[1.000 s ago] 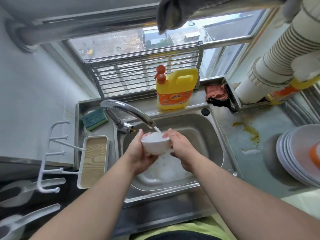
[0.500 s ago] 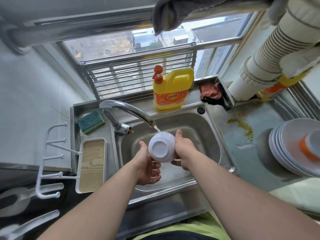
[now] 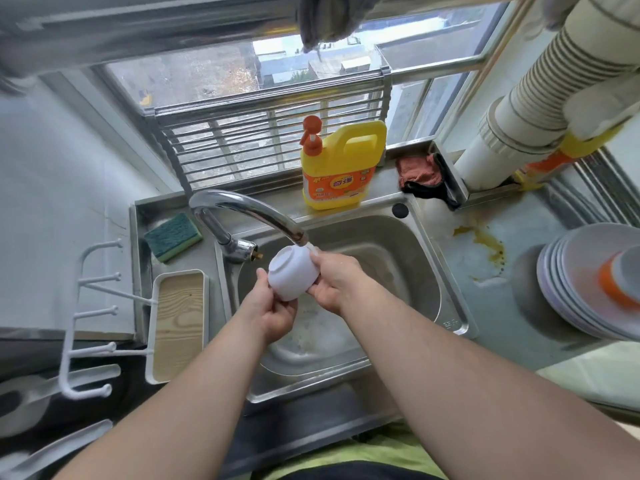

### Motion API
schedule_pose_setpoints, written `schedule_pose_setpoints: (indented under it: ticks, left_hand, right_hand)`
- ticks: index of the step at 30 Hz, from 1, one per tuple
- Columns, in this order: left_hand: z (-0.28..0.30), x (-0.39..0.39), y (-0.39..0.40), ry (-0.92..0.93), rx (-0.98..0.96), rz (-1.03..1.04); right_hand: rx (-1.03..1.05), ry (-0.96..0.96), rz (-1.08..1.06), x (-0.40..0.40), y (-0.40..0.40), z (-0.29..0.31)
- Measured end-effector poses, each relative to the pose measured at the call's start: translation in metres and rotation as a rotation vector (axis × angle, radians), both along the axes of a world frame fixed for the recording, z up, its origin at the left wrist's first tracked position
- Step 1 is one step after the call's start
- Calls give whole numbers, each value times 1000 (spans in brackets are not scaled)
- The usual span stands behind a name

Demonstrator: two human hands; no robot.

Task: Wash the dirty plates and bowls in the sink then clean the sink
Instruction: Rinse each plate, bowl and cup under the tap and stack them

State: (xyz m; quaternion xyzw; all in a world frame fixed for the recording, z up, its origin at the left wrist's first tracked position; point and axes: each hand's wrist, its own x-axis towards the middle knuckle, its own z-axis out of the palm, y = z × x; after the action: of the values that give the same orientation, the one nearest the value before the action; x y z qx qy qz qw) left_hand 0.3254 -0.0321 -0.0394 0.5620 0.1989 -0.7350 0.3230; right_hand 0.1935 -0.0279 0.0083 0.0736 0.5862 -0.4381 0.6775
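Both hands (image 3: pixel 277 315) grip bowl (image 3: pixel 293 273), under faucet (image 3: pixel 249 211)

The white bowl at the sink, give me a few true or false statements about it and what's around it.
1. Both hands, left hand and right hand, hold the white bowl. True.
2. The bowl sits upright, opening up. False: its base faces the camera.
3. The green sponge lies inside the sink. False: it lies on the ledge left of the faucet.
4. The yellow detergent jug stands behind the sink. True.
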Motion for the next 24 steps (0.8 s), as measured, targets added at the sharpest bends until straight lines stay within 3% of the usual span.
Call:
schedule_pose_setpoints:
  ticks: [8, 14, 24]
  left_hand:
    - [38, -53, -14, 39, -92, -63]
    - [39, -78, -23, -127, -128, -210]
    - [13, -61, 10, -287, -139, -400]
  right_hand:
    - [88, 67, -177, -37, -1, -8]
    - [118, 24, -179, -58, 3, -11]
    - [219, 240, 229, -57, 42, -34]
